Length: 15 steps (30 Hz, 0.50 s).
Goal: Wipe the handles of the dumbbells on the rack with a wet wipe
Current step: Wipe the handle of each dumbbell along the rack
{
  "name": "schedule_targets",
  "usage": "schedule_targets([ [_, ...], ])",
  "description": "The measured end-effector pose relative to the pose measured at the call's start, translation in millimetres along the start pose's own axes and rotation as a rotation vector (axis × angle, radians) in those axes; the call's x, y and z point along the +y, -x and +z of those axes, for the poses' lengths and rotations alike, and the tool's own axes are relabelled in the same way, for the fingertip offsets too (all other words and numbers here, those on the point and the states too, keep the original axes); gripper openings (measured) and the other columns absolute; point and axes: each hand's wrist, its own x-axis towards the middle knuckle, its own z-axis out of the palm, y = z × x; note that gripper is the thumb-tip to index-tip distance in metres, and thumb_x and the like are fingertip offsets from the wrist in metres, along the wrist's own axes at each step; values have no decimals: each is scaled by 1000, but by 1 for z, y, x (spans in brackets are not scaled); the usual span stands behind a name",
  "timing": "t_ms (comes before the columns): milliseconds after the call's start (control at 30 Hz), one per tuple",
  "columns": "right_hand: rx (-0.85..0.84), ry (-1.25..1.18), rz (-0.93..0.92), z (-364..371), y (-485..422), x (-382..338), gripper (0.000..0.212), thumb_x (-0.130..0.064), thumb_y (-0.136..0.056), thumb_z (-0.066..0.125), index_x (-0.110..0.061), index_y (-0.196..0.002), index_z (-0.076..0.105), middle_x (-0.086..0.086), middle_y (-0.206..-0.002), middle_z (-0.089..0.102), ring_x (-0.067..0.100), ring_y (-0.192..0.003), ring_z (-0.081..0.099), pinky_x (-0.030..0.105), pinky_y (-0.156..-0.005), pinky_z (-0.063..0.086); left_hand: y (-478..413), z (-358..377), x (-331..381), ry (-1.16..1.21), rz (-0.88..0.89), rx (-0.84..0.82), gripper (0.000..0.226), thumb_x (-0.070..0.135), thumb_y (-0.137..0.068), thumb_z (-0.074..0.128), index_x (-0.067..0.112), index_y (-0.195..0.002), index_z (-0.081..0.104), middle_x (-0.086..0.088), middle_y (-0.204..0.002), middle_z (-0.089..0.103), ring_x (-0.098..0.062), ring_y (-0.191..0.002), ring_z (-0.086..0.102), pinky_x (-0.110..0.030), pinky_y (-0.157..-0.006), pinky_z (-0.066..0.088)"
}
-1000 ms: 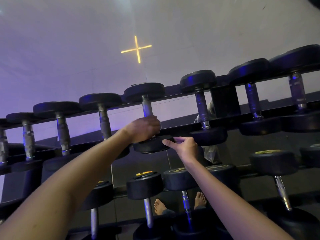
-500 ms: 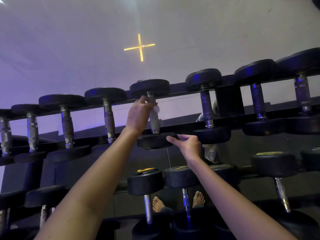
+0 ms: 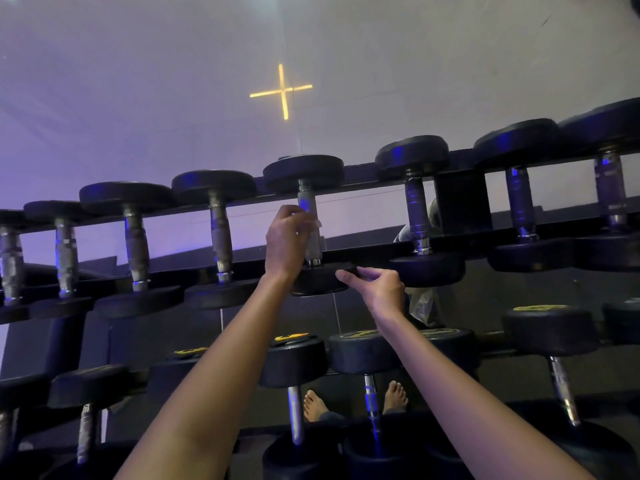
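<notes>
The left hand point(image 3: 285, 237) is curling a small white wet wipe point(image 3: 317, 223) around the knurled steel handle point(image 3: 309, 206) of a dumbbell on the black metal rack's point(image 3: 367, 256) top tier while the right hand point(image 3: 377, 289) is pinching its black rubber head point(image 3: 317, 284), which, if that pinch is loosening, could be rolling.

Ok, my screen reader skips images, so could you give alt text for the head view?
A left hand wraps a wet wipe around a top-row dumbbell's handle while the right hand holds its near head. More dumbbells line the dark rack.

Black dumbbells point(image 3: 214, 183) across dark rack point(image 3: 367, 252), small pale wet wipe point(image 3: 317, 223) against middle dumbbell point(image 3: 303, 173)'s steel handle point(image 3: 309, 202)
</notes>
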Motion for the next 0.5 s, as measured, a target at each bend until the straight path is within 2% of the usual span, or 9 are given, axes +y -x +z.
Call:
schedule_targets([
  [33, -1, 3, -1, 0, 0, 0, 64, -40, -64, 82, -9, -117, 64, 5, -114, 67, 18, -105, 60, 23, -79, 39, -5, -1, 2, 0, -26, 31, 12, 7, -85, 65, 8, -95, 73, -8, -107, 62, -12, -85, 57, -7, -70, 42],
  [100, -2, 5, -1, 1, -1, 0, 64, -40, -64, 83, -9, -117, 65, 6, -114, 67, 17, -102, 60, 23, -78, 40, -5, -2, 5, -11, -58, 71, 14, 8, -85, 66, 9, -97, 72, -9, -106, 64, -12, -84, 55, -3, -64, 36],
  [167, 1, 8, 4, 1, -3, 1, 65, -41, -62, 83, -10, -115, 65, 5, -112, 68, 13, -94, 58, 22, -78, 41, 7, -3, 2, -42, -83, 27, 15, 7, -85, 65, 8, -98, 72, -8, -101, 65, -13, -84, 57, -6, -68, 38],
  [233, 3, 11, 8, 1, -3, 1, 64, -41, -61, 84, -10, -114, 66, 5, -110, 68, 11, -89, 56, 22, -78, 41, 19, -5, -6, 0, -158, -58, 12, 6, -83, 67, 11, -91, 73, -3, -92, 64, -16, -84, 61, -19, -72, 45],
  [300, 4, 17, 6, 1, -4, 2, 64, -42, -61, 84, -10, -114, 66, 4, -110, 68, 11, -88, 56, 22, -77, 41, 15, -10, -11, 184, -275, -87, 12, 4, -78, 71, 15, -81, 74, -3, -85, 67, -21, -78, 66, -26, -71, 51],
  [367, 0, 24, 0, 1, -4, 2, 65, -43, -61, 84, -11, -114, 66, 4, -110, 68, 12, -90, 57, 21, -75, 40, -4, -12, -10, 415, -389, -4, 11, 3, -73, 75, 12, -78, 73, -6, -77, 69, -18, -65, 65, -27, -65, 54],
  [433, -2, 20, 2, 1, -4, 2, 64, -43, -62, 83, -11, -115, 66, 4, -110, 67, 14, -94, 59, 20, -72, 38, -24, -10, -9, 582, -465, 85, 12, 2, -74, 75, 3, -86, 72, -6, -74, 66, -12, -59, 59, -26, -64, 55],
  [500, 0, 13, 5, 1, -4, 1, 64, -41, -63, 83, -10, -115, 65, 5, -111, 67, 17, -100, 61, 20, -74, 38, -26, -7, -13, 700, -518, 78, 14, 1, -79, 70, 1, -93, 69, -7, -75, 63, -12, -60, 57, -29, -67, 57],
])
